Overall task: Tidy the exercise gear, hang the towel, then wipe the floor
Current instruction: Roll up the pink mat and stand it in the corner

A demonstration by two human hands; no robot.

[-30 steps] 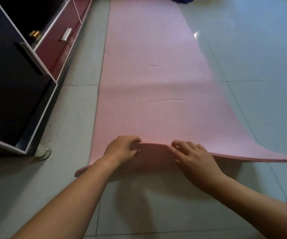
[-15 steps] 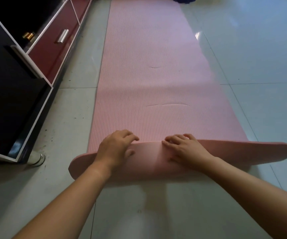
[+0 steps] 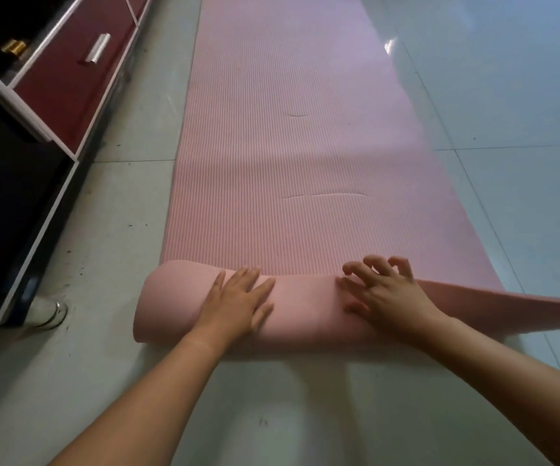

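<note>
Mat (image 3: pixel 292 156) lies on the floor (image 3: pixel 513 95), running toward 12 o'clock; its near end is curled into a loose roll (image 3: pixel 305 314), with the right corner flaring toward 3 o'clock. Left hand (image 3: pixel 235 304) rests flat on the roll, fingers straight. Right hand (image 3: pixel 386 294) touches it with fingers spread and bent, grasping nothing; a cabinet (image 3: pixel 13 196) stands at 9 o'clock.

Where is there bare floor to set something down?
Bare: glossy tiled floor right of the pink ribbed exercise mat; narrow grey strip between mat and dark red cabinet. Crowded: the mat's rolled end, under left hand and right hand.
</note>
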